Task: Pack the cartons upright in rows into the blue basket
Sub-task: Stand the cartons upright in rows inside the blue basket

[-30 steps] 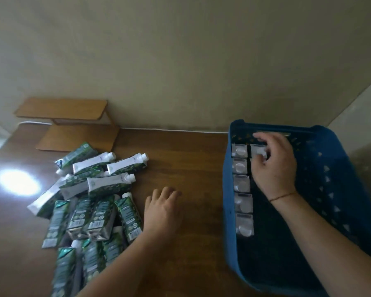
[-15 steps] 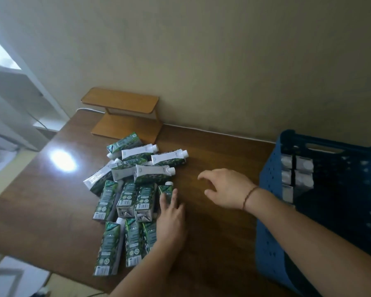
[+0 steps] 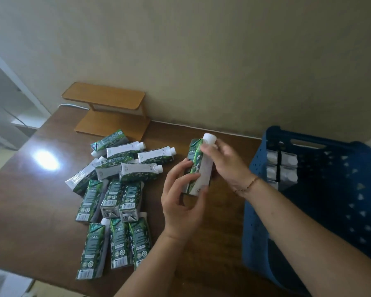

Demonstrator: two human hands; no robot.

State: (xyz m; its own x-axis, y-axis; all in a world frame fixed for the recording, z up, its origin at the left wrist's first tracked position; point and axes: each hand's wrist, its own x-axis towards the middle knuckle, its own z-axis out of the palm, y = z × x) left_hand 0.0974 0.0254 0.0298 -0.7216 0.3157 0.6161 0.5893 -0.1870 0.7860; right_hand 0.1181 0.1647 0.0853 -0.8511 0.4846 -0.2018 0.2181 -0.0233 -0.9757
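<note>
A tall green-and-white cardboard drink carton with a white screw cap (image 3: pixel 198 166) is held between both hands above the dark brown wooden table (image 3: pixel 30 189), roughly upright with its cap leaning away from the person. The left hand (image 3: pixel 181 200) cups its lower end, thumb and fingers wrapped around the base. The right hand (image 3: pixel 225 163) pinches the upper body just under the cap; motion blur there makes it hard to say exactly how its fingertips lie.

To the left of the grip lies the loose heap of matching cartons (image 3: pixel 116 189), all flat on their sides, some overlapping. To the right of the grip stands the blue perforated plastic basket (image 3: pixel 338 200), with upright cartons (image 3: pixel 282 166) already ranked along its near-left wall, caps up.

The carton looks stiff along its edges but likely yields if its broad faces are squeezed, and, if full, it should feel fairly heavy. The glossy skin may slip, so holding it across the narrow sides near mid-height, not by the cap, seems safest for lowering it beside the standing row.
</note>
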